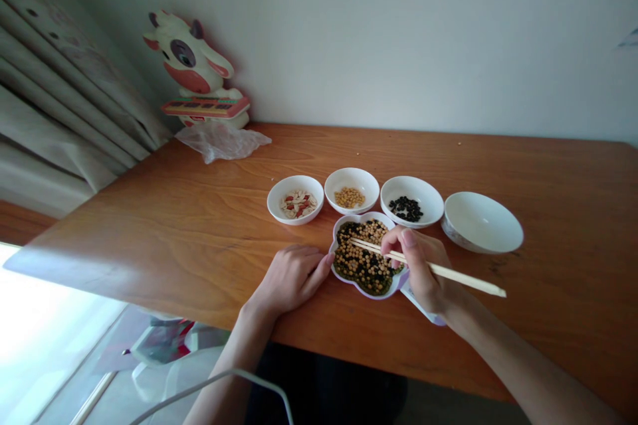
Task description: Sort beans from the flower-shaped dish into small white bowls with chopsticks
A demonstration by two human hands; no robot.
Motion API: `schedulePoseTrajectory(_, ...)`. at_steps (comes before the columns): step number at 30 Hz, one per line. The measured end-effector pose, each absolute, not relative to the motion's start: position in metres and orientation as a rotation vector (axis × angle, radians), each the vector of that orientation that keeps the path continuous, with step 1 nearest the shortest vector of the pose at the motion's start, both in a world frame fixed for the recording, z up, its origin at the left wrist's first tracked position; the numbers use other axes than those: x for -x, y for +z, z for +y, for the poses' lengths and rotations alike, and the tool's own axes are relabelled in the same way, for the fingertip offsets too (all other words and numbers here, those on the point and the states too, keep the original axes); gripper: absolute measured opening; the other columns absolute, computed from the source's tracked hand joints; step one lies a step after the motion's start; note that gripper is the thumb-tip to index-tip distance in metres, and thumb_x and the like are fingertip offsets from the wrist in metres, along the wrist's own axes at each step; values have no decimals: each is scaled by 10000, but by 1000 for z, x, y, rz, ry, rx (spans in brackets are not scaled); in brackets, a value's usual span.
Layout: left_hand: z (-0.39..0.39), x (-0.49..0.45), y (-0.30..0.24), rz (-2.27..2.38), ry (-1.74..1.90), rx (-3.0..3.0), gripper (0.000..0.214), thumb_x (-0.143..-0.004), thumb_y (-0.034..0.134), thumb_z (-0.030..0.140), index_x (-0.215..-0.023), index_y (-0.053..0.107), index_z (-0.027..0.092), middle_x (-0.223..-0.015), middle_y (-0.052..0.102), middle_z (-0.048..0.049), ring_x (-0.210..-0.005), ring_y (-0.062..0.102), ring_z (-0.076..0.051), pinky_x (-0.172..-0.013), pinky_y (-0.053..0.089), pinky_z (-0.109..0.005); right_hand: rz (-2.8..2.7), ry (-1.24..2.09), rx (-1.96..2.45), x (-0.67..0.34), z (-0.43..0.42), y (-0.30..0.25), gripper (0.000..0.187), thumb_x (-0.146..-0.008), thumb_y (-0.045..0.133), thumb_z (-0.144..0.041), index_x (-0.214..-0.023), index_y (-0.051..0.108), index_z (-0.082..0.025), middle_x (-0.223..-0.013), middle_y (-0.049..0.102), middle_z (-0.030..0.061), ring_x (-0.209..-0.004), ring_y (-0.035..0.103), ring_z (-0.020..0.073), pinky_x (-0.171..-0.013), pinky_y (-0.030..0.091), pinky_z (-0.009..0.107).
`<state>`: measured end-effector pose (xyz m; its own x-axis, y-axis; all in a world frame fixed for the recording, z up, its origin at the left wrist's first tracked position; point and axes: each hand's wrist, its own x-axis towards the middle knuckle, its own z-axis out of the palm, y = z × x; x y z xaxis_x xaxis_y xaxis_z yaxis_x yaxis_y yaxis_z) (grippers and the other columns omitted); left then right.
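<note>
A white, lilac-edged flower-shaped dish (373,295) holds mixed yellow and black beans with small green grains. My left hand (295,273) lies on the table at the dish's left side, thumb against its rim, fingers loosely extended. My right hand (423,262) grips a pair of wooden chopsticks (466,278) above the dish; their tips are among the beans. It partly hides the dish's right side and handle (423,307). Behind stand a white bowl (319,214) of pale and reddish flat seeds, a bowl (369,179) of yellow beans, and a bowl (427,196) of black beans.
A larger white bowl (482,222) with a patterned outside stands right of the bean bowls. A cow-shaped toy keyboard (207,106) and a clear plastic bag (224,141) sit at the back left of the wooden table (199,232). A pale cable (224,375) crosses the lower foreground.
</note>
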<state>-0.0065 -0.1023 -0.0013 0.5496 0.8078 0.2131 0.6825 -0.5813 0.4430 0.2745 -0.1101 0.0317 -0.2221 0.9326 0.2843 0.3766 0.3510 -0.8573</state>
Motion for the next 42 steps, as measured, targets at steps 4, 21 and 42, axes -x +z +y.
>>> schedulePoseTrajectory(4,-103,7,-2,1238,580,-2482,516,-1196,375,357,-751,583,200,-741,683,-31,-681,609,-166,-692,373,-317,-1752,858,1150,-275,-111,31,651,-1139,218,-631,-851,641,-229,-708,608,11,-657,566,182,-647,401,341)
schedulePoseTrajectory(21,-103,7,0,1238,572,-2491,513,-1189,388,335,-752,621,199,-740,700,-41,-684,627,-170,-687,388,-315,-1785,865,1191,-275,-108,29,600,-1153,239,-603,-846,604,-240,-696,599,6,-659,583,178,-646,416,335)
schedulePoseTrajectory(42,-103,6,0,1246,580,-2492,539,-1197,360,367,-751,612,198,-744,699,-45,-675,623,-165,-671,375,-308,-1721,831,1141,-275,-110,29,548,-1168,334,-507,-837,675,-235,-724,680,22,-669,647,176,-663,480,326)
